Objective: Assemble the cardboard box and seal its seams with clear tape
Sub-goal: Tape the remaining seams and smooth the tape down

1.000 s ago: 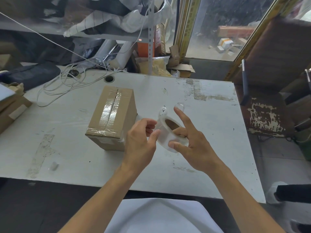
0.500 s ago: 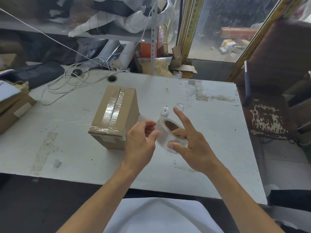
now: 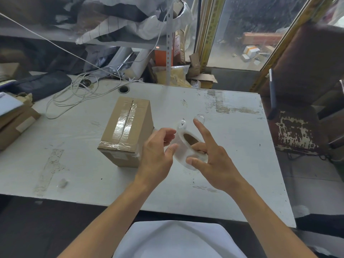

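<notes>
On white table (image 3: 232, 138), taped cardboard box (image 3: 126, 133) shut, R hand (image 3: 214, 161) grips tape roll (image 3: 188, 148), L hand (image 3: 156, 157) thumb touching.

Bare table (image 3: 232, 146) right of cardboard box (image 3: 126, 133).

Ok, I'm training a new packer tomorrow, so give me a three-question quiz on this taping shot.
1. True or false: the cardboard box already has clear tape along its top seam.
2. Which hand holds the tape roll? A) left hand B) right hand C) neither
3. Fill in: the box stands on the white ___.

Key: 1 true. 2 B, its thumb and fingers grip the roll while the left hand's fingertips work at the roll's edge. 3 table.
</notes>
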Motion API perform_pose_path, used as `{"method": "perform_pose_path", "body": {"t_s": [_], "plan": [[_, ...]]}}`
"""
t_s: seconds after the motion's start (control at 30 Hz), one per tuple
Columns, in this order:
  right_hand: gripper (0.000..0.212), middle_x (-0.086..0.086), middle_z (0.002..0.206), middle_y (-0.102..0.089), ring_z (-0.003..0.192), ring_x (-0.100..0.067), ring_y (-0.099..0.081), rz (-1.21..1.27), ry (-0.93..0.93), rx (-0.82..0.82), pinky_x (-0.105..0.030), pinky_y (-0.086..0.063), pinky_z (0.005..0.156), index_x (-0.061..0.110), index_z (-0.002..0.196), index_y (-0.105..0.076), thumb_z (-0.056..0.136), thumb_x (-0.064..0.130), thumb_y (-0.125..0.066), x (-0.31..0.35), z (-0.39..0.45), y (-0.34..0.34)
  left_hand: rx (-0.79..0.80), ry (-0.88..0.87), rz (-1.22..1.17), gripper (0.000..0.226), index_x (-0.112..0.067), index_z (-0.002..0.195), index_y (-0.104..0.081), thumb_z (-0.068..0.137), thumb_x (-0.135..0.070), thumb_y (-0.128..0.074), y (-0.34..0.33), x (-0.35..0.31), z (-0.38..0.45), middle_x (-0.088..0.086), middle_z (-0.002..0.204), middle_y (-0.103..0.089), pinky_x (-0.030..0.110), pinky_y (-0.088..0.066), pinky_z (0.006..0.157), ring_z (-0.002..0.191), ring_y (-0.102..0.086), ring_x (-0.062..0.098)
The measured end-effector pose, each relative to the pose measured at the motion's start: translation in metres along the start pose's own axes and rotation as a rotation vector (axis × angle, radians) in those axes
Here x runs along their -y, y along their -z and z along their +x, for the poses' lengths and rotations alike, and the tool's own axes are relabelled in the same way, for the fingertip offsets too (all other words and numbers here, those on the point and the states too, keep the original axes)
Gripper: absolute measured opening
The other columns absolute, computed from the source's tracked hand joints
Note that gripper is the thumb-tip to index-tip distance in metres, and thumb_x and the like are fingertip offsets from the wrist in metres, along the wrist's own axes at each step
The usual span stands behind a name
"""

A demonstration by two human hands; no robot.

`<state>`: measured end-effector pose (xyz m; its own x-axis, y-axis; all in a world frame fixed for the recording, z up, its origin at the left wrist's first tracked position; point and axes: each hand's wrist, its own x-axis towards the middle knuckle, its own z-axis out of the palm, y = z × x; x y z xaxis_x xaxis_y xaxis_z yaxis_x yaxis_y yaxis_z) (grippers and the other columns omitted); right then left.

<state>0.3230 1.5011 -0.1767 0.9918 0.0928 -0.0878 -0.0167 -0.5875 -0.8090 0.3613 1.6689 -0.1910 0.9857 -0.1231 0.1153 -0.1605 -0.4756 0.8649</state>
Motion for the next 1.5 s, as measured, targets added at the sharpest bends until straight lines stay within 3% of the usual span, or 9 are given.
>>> {"method": "perform_pose_path", "body": {"t_s": [0.33, 0.5, 0.7, 0.9, 1.03, 1.23, 1.37, 1.5], "plan": [[0.096, 0.007, 0.119, -0.065, 0.098, -0.003, -0.059, 0.016, 0.021, -0.006, -0.009, -0.046, 0.077, 0.061, 0.146, -0.006, 0.089, 0.016, -0.069, 0.002, 0.0, 0.005, 0.079, 0.083, -0.104, 0.029, -0.016, 0.112, -0.065, 0.086, -0.004, -0.07, 0.006, 0.004, 0.009, -0.008, 0.091, -0.065, 0.015, -0.05, 0.08, 0.085, -0.063, 0.005], [0.095, 0.008, 0.119, -0.064, 0.094, 0.003, -0.058, 0.002, 0.007, 0.009, -0.003, -0.044, 0.07, 0.064, 0.143, -0.004, 0.09, 0.018, -0.068, -0.002, -0.001, 0.003, 0.076, 0.072, -0.065, 0.026, -0.018, 0.109, -0.066, 0.088, -0.003, -0.068, 0.002, 0.004, 0.004, -0.009, 0.082, -0.067, 0.011, -0.046, 0.073, 0.078, -0.063, 0.003], [0.092, 0.015, 0.119, -0.055, 0.089, 0.02, -0.053, 0.03, -0.007, -0.013, 0.002, -0.041, 0.07, 0.067, 0.138, -0.006, 0.09, 0.017, -0.066, -0.005, -0.002, 0.002, 0.06, 0.059, -0.045, 0.028, -0.019, 0.114, -0.068, 0.089, -0.007, -0.069, -0.004, 0.004, 0.005, -0.007, 0.106, -0.065, 0.009, -0.045, 0.074, 0.077, -0.058, -0.002], [0.093, 0.017, 0.12, -0.055, 0.095, 0.012, -0.055, 0.059, -0.007, -0.033, -0.005, -0.044, 0.074, 0.07, 0.139, -0.007, 0.09, 0.017, -0.066, -0.006, 0.0, 0.0, -0.044, 0.114, -0.111, 0.02, -0.02, 0.109, -0.071, 0.09, -0.012, -0.069, -0.01, 0.003, -0.001, -0.007, 0.101, -0.07, 0.016, -0.052, 0.083, 0.092, -0.065, 0.002], [0.094, 0.017, 0.119, -0.056, 0.098, 0.004, -0.058, 0.062, -0.008, -0.042, -0.008, -0.044, 0.076, 0.071, 0.138, -0.008, 0.09, 0.016, -0.067, -0.006, 0.0, -0.003, -0.087, 0.149, -0.143, 0.013, -0.025, 0.098, -0.069, 0.091, -0.014, -0.068, -0.013, 0.004, -0.006, -0.009, 0.094, -0.071, 0.019, -0.053, 0.081, 0.09, -0.066, 0.004], [0.093, 0.019, 0.119, -0.055, 0.096, 0.012, -0.056, 0.058, 0.011, -0.056, -0.005, -0.043, 0.077, 0.072, 0.136, -0.009, 0.09, 0.017, -0.067, -0.004, 0.001, -0.005, -0.151, 0.174, -0.16, 0.011, -0.03, 0.099, -0.067, 0.092, -0.021, -0.068, -0.014, 0.004, -0.012, -0.008, 0.1, -0.065, 0.013, -0.049, 0.077, 0.093, -0.063, 0.002], [0.094, 0.022, 0.122, -0.051, 0.095, 0.019, -0.053, 0.054, 0.016, -0.057, 0.0, -0.042, 0.073, 0.075, 0.133, -0.007, 0.09, 0.018, -0.068, -0.003, 0.001, -0.004, -0.166, 0.178, -0.154, 0.007, -0.025, 0.096, -0.07, 0.089, -0.021, -0.072, -0.013, 0.006, -0.01, -0.008, 0.095, -0.068, 0.023, -0.054, 0.081, 0.091, -0.065, 0.006], [0.093, 0.018, 0.118, -0.061, 0.098, 0.005, -0.06, 0.111, 0.01, -0.103, -0.016, -0.05, 0.082, 0.074, 0.134, -0.013, 0.088, 0.016, -0.07, -0.003, -0.003, -0.005, -0.177, 0.171, -0.193, 0.007, -0.025, 0.091, -0.069, 0.091, -0.018, -0.069, -0.012, 0.003, -0.011, -0.007, 0.088, -0.071, 0.021, -0.053, 0.077, 0.084, -0.067, 0.004]]}}
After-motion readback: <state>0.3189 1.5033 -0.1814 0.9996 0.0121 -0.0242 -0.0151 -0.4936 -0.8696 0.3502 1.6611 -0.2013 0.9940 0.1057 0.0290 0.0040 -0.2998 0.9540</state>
